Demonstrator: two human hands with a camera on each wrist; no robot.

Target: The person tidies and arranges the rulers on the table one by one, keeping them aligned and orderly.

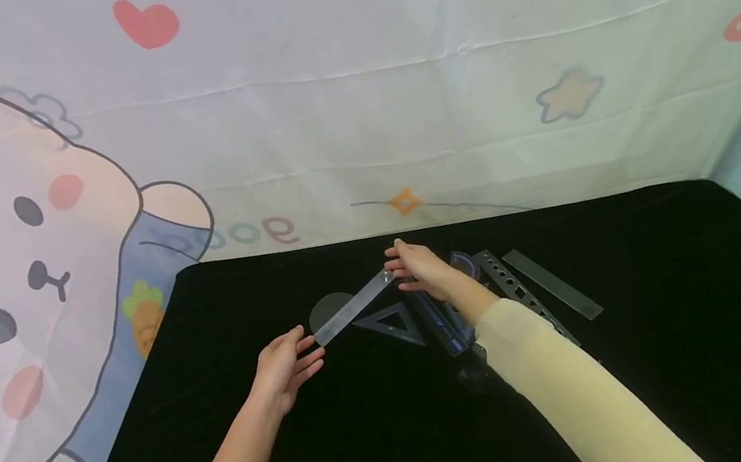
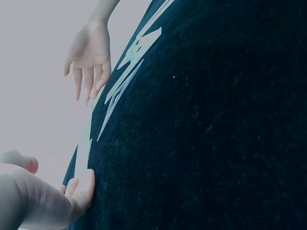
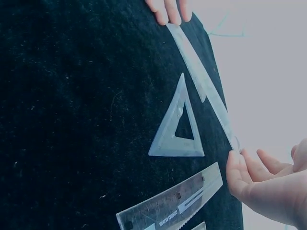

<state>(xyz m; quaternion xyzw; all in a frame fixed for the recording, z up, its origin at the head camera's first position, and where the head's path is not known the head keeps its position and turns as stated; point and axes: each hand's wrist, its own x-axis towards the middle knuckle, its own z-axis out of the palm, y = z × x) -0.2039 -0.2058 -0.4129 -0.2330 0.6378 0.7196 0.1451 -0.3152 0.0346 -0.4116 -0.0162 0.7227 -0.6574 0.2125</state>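
A clear straight ruler (image 1: 354, 307) spans the gap between the two hands, slanting up to the right. The left hand (image 1: 285, 368) touches its lower end with fingers fairly straight and spread, thumb apart. At the upper end, fingertips of the right hand (image 1: 420, 265) touch the ruler, and that thumb also stands away from it. Behind the ruler lies a translucent rounded piece (image 1: 327, 303), partly covered. A clear triangular set square (image 3: 160, 146) rests just below the ruler. Whether the ruler is lifted off the cloth, I cannot tell.
Under and beside the right forearm lie a bluish ruler (image 1: 442, 329), a purple-edged protractor (image 1: 466, 262), a ruler with cut-out holes (image 1: 507, 279) and a plain clear ruler (image 1: 554, 284). Black cloth (image 1: 376, 442) covers the table, with a printed curtain (image 1: 395, 112) behind it.
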